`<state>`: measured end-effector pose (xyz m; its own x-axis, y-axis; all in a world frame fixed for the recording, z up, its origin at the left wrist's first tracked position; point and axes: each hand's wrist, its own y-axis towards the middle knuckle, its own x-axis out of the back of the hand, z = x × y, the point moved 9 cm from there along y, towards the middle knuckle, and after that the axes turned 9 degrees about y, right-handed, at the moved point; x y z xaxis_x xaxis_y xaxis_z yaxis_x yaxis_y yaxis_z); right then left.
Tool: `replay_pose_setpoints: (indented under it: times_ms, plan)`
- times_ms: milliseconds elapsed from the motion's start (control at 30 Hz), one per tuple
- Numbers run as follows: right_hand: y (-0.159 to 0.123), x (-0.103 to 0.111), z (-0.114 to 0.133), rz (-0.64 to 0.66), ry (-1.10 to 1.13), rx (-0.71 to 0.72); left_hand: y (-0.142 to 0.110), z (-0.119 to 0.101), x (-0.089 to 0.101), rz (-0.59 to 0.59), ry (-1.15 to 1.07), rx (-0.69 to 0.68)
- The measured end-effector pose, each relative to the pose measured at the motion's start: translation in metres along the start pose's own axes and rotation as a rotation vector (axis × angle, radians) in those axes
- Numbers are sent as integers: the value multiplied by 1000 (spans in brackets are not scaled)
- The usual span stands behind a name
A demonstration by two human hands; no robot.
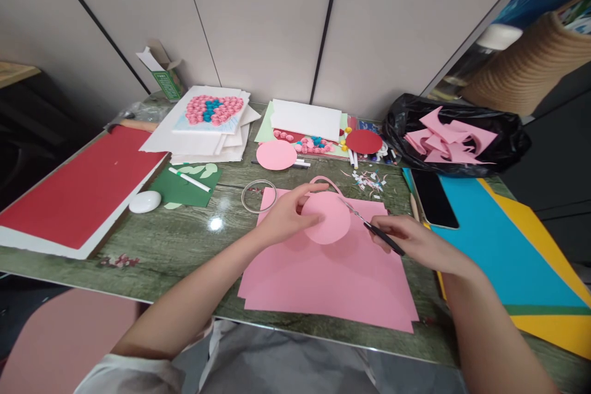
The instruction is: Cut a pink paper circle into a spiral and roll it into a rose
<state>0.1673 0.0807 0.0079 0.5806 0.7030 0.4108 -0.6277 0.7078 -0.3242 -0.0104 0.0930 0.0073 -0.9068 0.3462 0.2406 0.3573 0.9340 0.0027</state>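
Head view, centre: left hand (287, 214) is pinching the pink disc (330, 223), right hand (421, 241) gripping scissors (383, 237), apparently trimming; continuing likely needs rotating the disc.

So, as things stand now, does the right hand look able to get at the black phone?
Probably yes: the black phone lies close to the right hand with nothing on top, though this hand holds the scissors and would likely need to put them down first.

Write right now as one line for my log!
left grip: holds pink paper circle | right grip: holds black-handled scissors | blades: at circle's edge | underneath: pink sheets
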Motion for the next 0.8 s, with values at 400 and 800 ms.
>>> replay_pose_setpoints:
  times_ms: [400,800]
  plan:
    - [-1,1,0,17,-16,-11,-1,-3,3,-9,-52,27]
    - [-2,4,-3,10,-23,-23,0,-4,8,-35,-58,30]
